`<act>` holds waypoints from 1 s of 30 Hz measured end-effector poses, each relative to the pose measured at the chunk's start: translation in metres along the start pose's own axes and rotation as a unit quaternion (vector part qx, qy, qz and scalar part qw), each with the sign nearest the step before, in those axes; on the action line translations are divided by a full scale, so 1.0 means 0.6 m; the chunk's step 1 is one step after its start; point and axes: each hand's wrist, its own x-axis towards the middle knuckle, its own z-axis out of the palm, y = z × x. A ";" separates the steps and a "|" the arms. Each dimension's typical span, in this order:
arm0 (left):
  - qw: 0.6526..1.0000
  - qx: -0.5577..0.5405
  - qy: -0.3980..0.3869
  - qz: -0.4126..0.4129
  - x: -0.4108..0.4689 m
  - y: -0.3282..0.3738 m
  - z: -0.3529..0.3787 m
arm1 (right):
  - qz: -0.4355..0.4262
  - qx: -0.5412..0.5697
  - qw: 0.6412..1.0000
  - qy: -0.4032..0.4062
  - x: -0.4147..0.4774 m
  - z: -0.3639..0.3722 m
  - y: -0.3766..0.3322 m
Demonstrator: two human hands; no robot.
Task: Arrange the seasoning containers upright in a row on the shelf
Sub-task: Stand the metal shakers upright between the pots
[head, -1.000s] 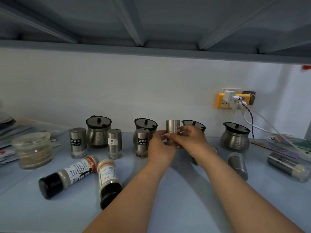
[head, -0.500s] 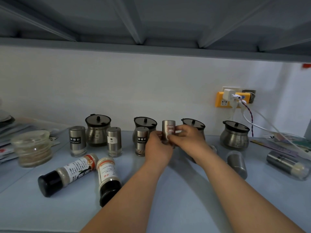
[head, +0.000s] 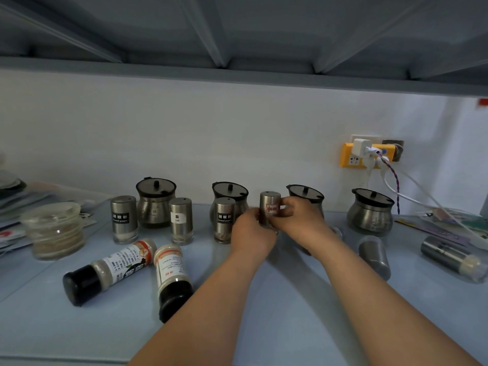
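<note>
A steel shaker with a red label (head: 270, 204) stands upright at the middle of the shelf (head: 264, 299). My left hand (head: 250, 233) and my right hand (head: 298, 220) both grip its lower body. Three steel shakers stand upright in a row to its left: a pepper shaker (head: 123, 218), a salt shaker (head: 181, 220) and another pepper shaker (head: 224, 220). Two black-capped bottles (head: 108, 270) (head: 171, 278) lie on their sides at front left. Two steel shakers (head: 375, 256) (head: 451, 257) lie on their sides at right.
Four round steel pots with dark lids (head: 155, 202) (head: 230, 194) (head: 306, 196) (head: 371, 211) line the back wall. A glass jar (head: 54, 229) stands at left beside papers. A yellow socket (head: 353, 155) with plugs and cables hangs at right. An upper shelf (head: 237, 75) overhangs.
Both hands have moved the red-labelled shaker slightly left and down, closer to the pepper shaker in the row. Its label has turned to face me.
</note>
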 end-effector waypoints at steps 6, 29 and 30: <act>0.999 0.024 -0.022 -0.028 0.004 -0.008 0.002 | 0.003 -0.037 0.999 -0.017 -0.009 -0.004 -0.008; 0.996 0.082 -0.011 -0.023 0.001 -0.004 0.006 | 0.016 -0.065 0.997 -0.031 -0.010 -0.008 -0.007; 0.997 0.077 -0.002 -0.017 0.000 -0.001 0.004 | 0.017 -0.071 0.997 -0.025 -0.010 -0.010 -0.007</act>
